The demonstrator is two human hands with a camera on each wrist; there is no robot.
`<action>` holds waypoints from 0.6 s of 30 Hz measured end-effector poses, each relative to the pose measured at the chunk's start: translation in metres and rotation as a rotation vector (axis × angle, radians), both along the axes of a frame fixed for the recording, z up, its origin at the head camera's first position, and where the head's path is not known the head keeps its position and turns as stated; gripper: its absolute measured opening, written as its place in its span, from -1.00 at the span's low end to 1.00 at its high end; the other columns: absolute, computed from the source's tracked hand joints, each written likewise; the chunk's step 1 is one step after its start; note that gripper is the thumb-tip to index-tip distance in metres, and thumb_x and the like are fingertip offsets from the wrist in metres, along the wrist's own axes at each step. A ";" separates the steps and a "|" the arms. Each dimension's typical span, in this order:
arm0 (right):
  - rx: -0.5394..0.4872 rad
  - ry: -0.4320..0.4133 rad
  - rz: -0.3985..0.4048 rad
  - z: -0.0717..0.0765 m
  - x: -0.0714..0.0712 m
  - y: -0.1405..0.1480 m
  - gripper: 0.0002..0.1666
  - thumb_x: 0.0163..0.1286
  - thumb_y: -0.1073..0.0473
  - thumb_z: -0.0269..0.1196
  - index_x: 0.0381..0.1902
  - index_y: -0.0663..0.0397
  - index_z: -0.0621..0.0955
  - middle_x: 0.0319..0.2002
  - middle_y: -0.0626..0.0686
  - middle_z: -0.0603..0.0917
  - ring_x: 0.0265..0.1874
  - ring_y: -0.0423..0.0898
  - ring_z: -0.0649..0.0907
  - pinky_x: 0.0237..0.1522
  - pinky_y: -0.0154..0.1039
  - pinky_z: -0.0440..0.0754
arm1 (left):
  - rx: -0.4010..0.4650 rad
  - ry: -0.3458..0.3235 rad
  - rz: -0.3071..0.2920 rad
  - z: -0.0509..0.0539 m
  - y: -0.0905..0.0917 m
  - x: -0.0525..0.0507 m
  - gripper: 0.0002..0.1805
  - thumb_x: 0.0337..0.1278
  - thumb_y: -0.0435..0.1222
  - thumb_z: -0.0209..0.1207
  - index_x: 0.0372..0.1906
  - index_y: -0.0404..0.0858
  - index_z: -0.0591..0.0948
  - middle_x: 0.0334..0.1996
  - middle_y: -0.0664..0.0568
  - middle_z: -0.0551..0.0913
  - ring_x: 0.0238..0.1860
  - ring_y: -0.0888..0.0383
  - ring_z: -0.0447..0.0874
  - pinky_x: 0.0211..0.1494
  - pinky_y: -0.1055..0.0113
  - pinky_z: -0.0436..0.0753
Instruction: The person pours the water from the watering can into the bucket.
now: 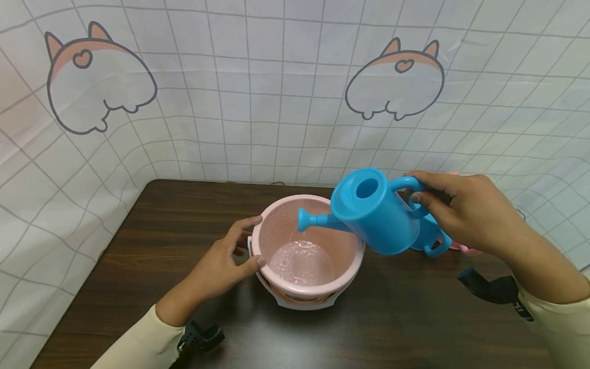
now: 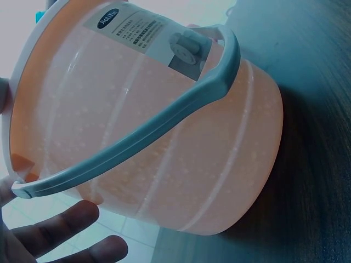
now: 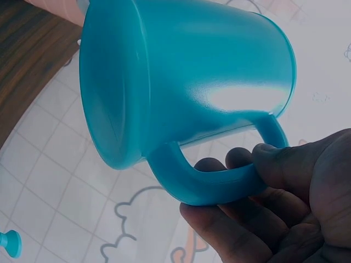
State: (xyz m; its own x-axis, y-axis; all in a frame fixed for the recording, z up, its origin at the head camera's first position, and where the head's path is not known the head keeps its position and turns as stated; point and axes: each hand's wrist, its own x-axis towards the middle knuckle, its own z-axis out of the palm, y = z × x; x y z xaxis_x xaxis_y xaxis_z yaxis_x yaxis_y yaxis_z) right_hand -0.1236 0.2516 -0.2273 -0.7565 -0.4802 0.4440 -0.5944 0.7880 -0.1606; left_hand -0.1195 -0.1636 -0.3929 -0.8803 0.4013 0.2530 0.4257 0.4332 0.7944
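My right hand (image 1: 475, 210) holds a blue watering can (image 1: 382, 215) by its handle, fingers curled round it. The can is tilted left, and its spout reaches over a pink bucket (image 1: 306, 292) on the table. Rippling water (image 1: 301, 264) covers the bucket's bottom, with a faint thin stream below the spout. On the bucket's left side, my left hand (image 1: 221, 264) rests with thumb and index fingertip against the rim. In the left wrist view its other fingers (image 2: 60, 224) extend free, near the bucket's grey handle (image 2: 148, 131). The right wrist view shows the can handle (image 3: 214, 189) in my grip.
Behind the raised can, a second blue watering can (image 1: 426, 237) stands on the dark wooden table (image 1: 175, 225), partly hidden. Beside it a pink object (image 1: 467, 250) shows only in part. A white gridded cloth (image 1: 258, 92) with cartoon drawings hangs behind the table.
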 end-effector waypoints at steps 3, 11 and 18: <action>-0.001 -0.001 -0.005 0.000 0.000 0.000 -0.50 0.30 0.40 0.39 0.22 0.28 0.64 -0.18 0.19 0.79 -0.41 0.00 0.73 -0.41 -0.04 0.70 | 0.002 -0.003 0.001 0.000 0.000 0.000 -0.22 0.28 0.02 0.27 0.54 0.12 0.23 0.03 0.01 0.67 -0.03 0.14 0.66 0.07 -0.03 0.62; 0.004 0.011 -0.007 0.000 0.000 0.000 -0.50 0.28 0.38 0.42 0.20 0.22 0.67 -0.20 0.16 0.79 -0.45 -0.06 0.70 -0.43 -0.10 0.66 | 0.003 -0.002 0.009 0.003 0.001 0.001 -0.21 0.27 -0.02 0.28 0.54 0.12 0.23 0.01 0.02 0.68 -0.04 0.14 0.67 0.07 -0.02 0.62; 0.002 0.010 0.004 0.000 0.000 -0.001 -0.50 0.30 0.41 0.37 0.21 0.31 0.64 -0.20 0.19 0.79 -0.47 -0.07 0.68 -0.52 -0.23 0.57 | 0.004 -0.006 0.000 0.001 0.000 0.001 -0.22 0.28 -0.01 0.27 0.54 0.11 0.22 0.03 0.00 0.67 -0.02 0.11 0.67 0.08 -0.06 0.62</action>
State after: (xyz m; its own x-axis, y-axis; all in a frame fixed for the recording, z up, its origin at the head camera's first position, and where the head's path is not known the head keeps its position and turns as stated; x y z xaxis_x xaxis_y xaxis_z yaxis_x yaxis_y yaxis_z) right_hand -0.1240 0.2510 -0.2268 -0.7497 -0.4843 0.4511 -0.5996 0.7856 -0.1531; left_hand -0.1188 -0.1632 -0.3923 -0.8820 0.4001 0.2489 0.4206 0.4301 0.7988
